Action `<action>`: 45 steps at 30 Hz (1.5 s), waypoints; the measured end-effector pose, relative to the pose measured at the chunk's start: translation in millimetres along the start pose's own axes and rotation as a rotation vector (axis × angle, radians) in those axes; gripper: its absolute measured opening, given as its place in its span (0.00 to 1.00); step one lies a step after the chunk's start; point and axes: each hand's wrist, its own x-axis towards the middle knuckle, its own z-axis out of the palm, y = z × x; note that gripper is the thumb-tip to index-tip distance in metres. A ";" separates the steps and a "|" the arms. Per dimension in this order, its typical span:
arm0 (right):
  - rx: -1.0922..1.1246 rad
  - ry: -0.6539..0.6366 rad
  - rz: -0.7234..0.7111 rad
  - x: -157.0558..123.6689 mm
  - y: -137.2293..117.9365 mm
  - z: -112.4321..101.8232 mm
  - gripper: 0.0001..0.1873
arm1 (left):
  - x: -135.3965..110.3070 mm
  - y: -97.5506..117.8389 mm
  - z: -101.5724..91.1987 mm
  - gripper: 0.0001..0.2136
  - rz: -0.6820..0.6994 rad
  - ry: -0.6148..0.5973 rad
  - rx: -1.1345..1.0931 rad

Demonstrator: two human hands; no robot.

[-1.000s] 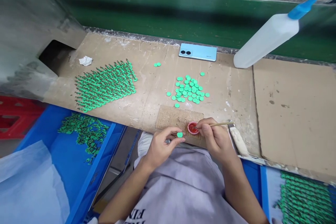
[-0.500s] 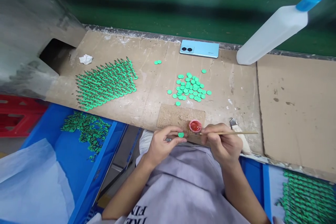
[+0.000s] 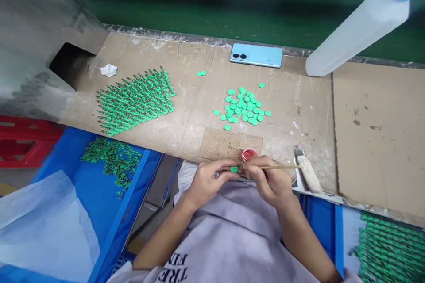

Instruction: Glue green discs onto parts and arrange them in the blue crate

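Observation:
Between the thumb and finger of my left hand (image 3: 210, 181) is a small green disc (image 3: 234, 169), held at the table's front edge. My right hand (image 3: 270, 181) is closed around a thin wooden stick (image 3: 282, 167), whose tip is close to the disc; whether they touch I cannot tell. Just behind my right fingers stands a small pot of red paint (image 3: 249, 154), at the edge of a brown board (image 3: 221, 143). Loose green discs (image 3: 245, 106) lie scattered beyond the board.
Rows of green discs with dark stems (image 3: 136, 101) cover the table's left part. A light-blue phone (image 3: 256, 55) and a white bottle (image 3: 357, 33) are at the back. A scraper-like tool (image 3: 308, 170) lies right. Blue trays (image 3: 109, 230) with green pieces flank me.
My right hand has moved left, away from the right side of the pot, bringing the stick's tip to the disc. My left hand keeps the disc. The view has shifted slightly.

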 end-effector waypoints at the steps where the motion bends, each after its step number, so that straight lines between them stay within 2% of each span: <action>1: -0.002 -0.001 -0.003 -0.1 0.2 -0.1 0.07 | 0.3 0.3 0.1 0.07 0.005 0.000 -0.003; 11: -0.020 0.007 0.000 2.7 -3.3 0.4 0.07 | 1.4 1.9 0.4 0.08 -0.018 -0.009 -0.035; 15: -0.053 -0.022 -0.034 5.1 -5.3 -1.2 0.08 | 1.4 1.6 -0.1 0.08 -0.001 -0.005 0.026; 20: -0.134 -0.175 -0.106 4.8 -11.1 -8.1 0.07 | 0.7 -3.0 -2.0 0.08 0.070 -0.008 0.181; 24: -0.134 -0.319 -0.009 4.3 -22.8 -19.5 0.08 | -0.1 -4.3 -2.3 0.09 0.055 -0.019 0.191; 28: -0.104 -0.365 0.067 4.2 -29.1 -29.9 0.12 | 0.8 -1.7 -0.9 0.08 0.065 -0.024 0.168; 30: -0.040 -0.332 0.052 3.6 -27.2 -33.0 0.12 | 1.3 -0.1 0.4 0.08 0.056 -0.023 0.154; 34: 0.062 -0.098 0.007 2.3 -19.2 -34.4 0.08 | 1.4 1.3 2.8 0.08 0.013 -0.017 0.110; 43: -0.151 0.126 0.100 6.1 -8.7 -22.7 0.07 | 2.2 2.7 1.9 0.07 -0.062 0.012 0.025; 45: -0.210 0.128 0.125 8.7 -7.2 -21.2 0.10 | 2.4 1.9 1.9 0.08 -0.072 0.017 0.035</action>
